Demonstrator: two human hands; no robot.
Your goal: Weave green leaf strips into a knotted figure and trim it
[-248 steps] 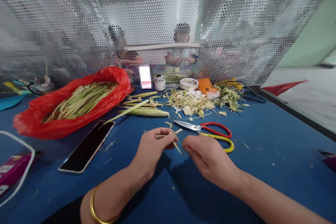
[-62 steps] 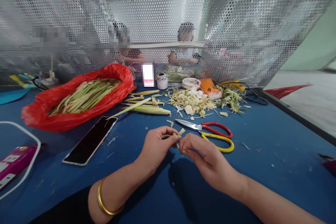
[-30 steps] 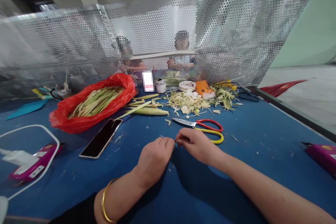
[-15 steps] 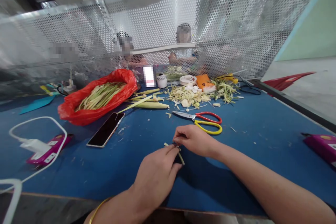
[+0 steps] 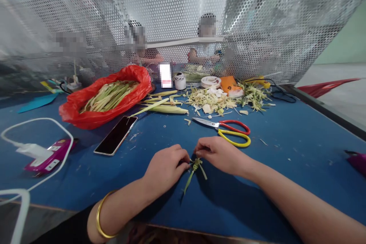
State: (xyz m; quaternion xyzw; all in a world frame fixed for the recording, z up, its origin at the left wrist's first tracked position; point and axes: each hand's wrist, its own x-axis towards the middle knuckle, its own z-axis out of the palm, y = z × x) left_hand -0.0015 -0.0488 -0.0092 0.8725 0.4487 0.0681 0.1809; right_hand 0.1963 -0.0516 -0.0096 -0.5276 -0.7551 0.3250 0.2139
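Between my two hands is a small woven piece of green leaf strips (image 5: 195,166), with a knotted body and loose ends sticking out. One long strip hangs toward me and a shorter one points right. My left hand (image 5: 168,164), below a gold bangle (image 5: 100,217), pinches the piece's left side with thumb and fingers. On its upper right side, my right hand (image 5: 219,154) pinches it with bent fingers; the fingertips are partly hidden. Scissors (image 5: 225,125) with one red and one yellow handle lie just beyond my right hand.
A red plastic bag (image 5: 71,112) of leaf strips stands at the left, by a phone (image 5: 116,137). Trimmed scraps (image 5: 211,101), a tape roll (image 5: 211,81) and an orange packet (image 5: 228,85) lie behind. A purple power strip (image 5: 50,160) with a white cable sits left. People sit beyond the perforated screen.
My left hand has drawn back to the left, uncovering the woven piece. My right hand still pinches it. The view has shifted slightly.
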